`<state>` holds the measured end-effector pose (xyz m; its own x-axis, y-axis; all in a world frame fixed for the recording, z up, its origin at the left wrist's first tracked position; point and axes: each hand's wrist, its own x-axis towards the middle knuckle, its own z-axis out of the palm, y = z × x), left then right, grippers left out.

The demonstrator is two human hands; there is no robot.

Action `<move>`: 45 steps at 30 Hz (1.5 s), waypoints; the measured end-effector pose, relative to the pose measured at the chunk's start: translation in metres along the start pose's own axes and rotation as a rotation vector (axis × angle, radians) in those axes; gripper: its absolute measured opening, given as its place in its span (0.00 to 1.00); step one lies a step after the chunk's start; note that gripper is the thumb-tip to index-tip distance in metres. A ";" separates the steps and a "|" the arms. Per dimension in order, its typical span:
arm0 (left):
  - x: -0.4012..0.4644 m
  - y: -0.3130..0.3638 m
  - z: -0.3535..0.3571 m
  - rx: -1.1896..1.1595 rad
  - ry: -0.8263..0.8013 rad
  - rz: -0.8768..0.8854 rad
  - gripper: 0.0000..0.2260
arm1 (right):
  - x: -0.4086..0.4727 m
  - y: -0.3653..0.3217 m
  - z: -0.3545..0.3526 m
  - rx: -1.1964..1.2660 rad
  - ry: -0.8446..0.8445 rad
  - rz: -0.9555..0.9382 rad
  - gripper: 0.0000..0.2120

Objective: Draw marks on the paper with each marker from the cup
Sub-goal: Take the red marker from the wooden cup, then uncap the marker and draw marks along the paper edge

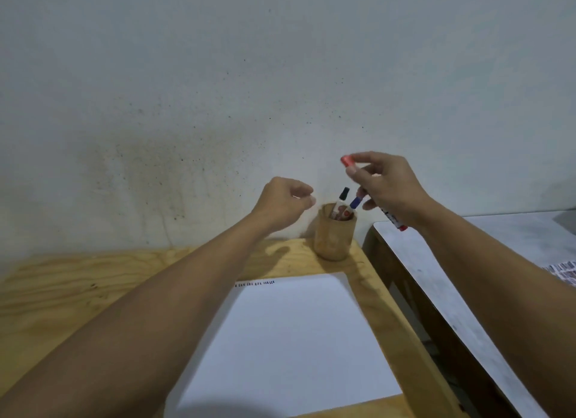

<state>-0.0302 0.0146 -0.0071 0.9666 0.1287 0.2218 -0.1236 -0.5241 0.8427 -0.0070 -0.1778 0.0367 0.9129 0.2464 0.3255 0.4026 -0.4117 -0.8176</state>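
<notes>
Matt wooden cup on grainy plywood table; smooth white paper.

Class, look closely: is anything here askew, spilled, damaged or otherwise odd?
Only the wall looks odd: dark specks and a dingy stain left of the cup. The paper lies flat; nothing is spilled.

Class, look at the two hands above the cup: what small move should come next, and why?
Probably bring the right hand down to the paper. It holds the red marker with the red cap pinched at its fingertips. The left hand is empty, and the sheet's middle is blank.
</notes>
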 end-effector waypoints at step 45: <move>-0.108 -0.118 0.000 0.106 0.202 -0.126 0.06 | -0.075 0.069 0.118 0.592 -0.175 0.383 0.16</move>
<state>-0.1200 0.0629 -0.1306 0.9072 0.3581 0.2209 0.0292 -0.5774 0.8160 -0.0557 -0.1212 -0.0997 0.9384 0.3373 -0.0752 -0.0922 0.0347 -0.9951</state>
